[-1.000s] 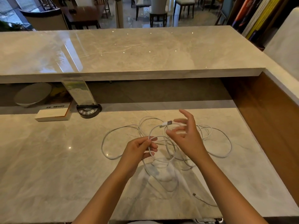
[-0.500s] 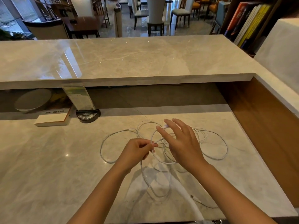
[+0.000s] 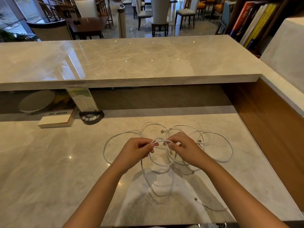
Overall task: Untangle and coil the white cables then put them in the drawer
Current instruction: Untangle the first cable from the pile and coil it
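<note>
1. The thin white tangled cables [image 3: 166, 153] lie in loose round loops on the glossy beige marble tabletop [image 3: 49, 170].
2. The left hand [image 3: 134, 152] and the right hand [image 3: 184, 148] both pinch one small raised loop with curled fingers.

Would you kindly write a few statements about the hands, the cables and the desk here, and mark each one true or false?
1. Both hands pinch the same short arc of white cable: the left hand and the right hand each hold an end of it. True.
2. The white cables are already coiled neatly. False: they lie in loose, overlapping loops on the desk.
3. A plug end lies on the desk just beyond the hands. True.
4. A book lies to the right of the cables. False: it lies far to their left, under the raised counter.
5. The cables are in a drawer. False: no drawer shows.
</note>
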